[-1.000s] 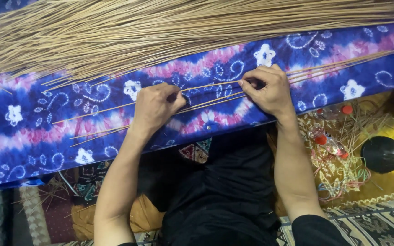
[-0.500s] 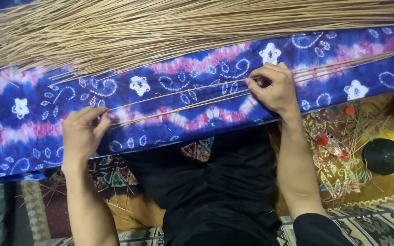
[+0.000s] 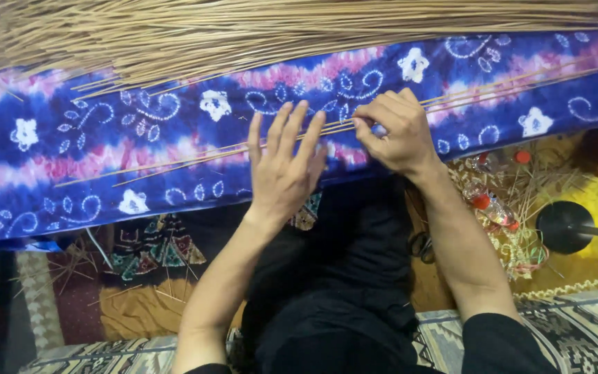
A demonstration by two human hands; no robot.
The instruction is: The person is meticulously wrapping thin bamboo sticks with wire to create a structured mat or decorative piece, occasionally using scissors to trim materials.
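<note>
Since the earlier frame, the left hand [image 3: 282, 166] has been brought back from the left part of the frame to the centre, where it is now spread flat, fingers wide and splayed, over the thin sticks [image 3: 195, 158]. Nothing is gripped by it; the fingertips are laid across the sticks. The right hand [image 3: 396, 131] is seen just right of centre, close beside the left, its fingers curled narrow and the stick ends pinched between thumb and fingertips.

The thin sticks are stretched in a long, slightly tilted line from the lower left of the cloth up towards the upper right edge of the frame, passing under both hands. They are rested on a blue and pink patterned cloth [image 3: 105, 145] with white flowers, which is spread across the whole width of the frame.

Along the top of the frame, a large heap of straw-coloured sticks [image 3: 243, 34] is piled on the cloth. At the right, below the cloth, small bottles with red caps [image 3: 493, 208] are seen among loose sticks, and a round black base [image 3: 565, 227] is set on a yellow surface. Dark trousers [image 3: 354, 277] fill the lower centre.
</note>
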